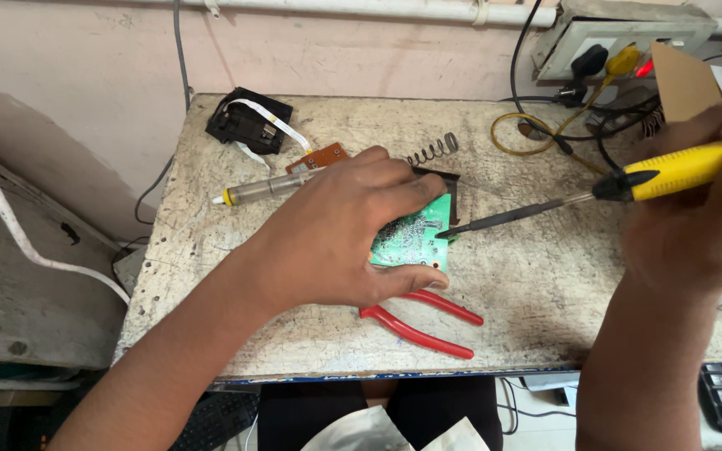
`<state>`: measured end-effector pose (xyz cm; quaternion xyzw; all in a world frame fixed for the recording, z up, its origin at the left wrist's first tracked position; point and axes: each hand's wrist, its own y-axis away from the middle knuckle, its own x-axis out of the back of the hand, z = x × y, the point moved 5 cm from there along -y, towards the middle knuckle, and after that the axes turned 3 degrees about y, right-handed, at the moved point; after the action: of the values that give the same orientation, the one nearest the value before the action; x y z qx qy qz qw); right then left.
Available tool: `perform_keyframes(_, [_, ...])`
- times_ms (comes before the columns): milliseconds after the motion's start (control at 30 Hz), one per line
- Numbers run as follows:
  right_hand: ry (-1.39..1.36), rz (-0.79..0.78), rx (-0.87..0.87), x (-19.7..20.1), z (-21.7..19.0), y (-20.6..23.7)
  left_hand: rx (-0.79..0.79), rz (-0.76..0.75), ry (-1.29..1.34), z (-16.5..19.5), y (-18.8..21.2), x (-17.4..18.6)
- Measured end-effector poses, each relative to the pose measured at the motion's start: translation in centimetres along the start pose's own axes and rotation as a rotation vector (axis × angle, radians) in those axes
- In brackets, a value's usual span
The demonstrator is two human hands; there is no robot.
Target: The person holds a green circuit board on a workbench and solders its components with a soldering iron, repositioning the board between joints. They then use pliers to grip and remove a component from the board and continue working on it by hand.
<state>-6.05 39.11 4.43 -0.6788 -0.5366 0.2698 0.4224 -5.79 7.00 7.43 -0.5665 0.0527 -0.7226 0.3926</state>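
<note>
Forearms frame the view. Left of the grip lies a clear syringe-like tube (265,189); the left hand (336,234) clamps a green circuit board (415,238) flat on the worn table (536,284), steadying it, red-handled pliers (428,321) just beneath. Rightward, the right hand (704,225) is closed around a yellow soldering iron (628,182), tip touching the board's edge.

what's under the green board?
Red plier handles stick out below the green board, and a dark part shows behind its top edge. The left hand covers the rest, so the plier head and the table under the board are hidden.
</note>
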Motion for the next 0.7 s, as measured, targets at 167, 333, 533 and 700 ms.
perform_keyframes(167, [0.000, -0.011, -0.012, 0.3, -0.1, 0.0, -0.015, 0.020, -0.022, 0.1, 0.1, -0.1])
perform_keyframes(333, [0.004, -0.011, -0.023, 0.0, 0.0, -0.3, -0.007, 0.003, -0.015, 0.0, 0.0, -0.3])
perform_keyframes(533, [0.009, -0.012, -0.020, -0.7, 0.3, -0.6, 0.000, 0.023, 0.041, 0.0, 0.2, -0.3])
perform_keyframes(700, [-0.003, -0.013, -0.014, -0.6, 0.8, -1.0, 0.023, 0.021, 0.033, -0.4, 0.3, -0.2])
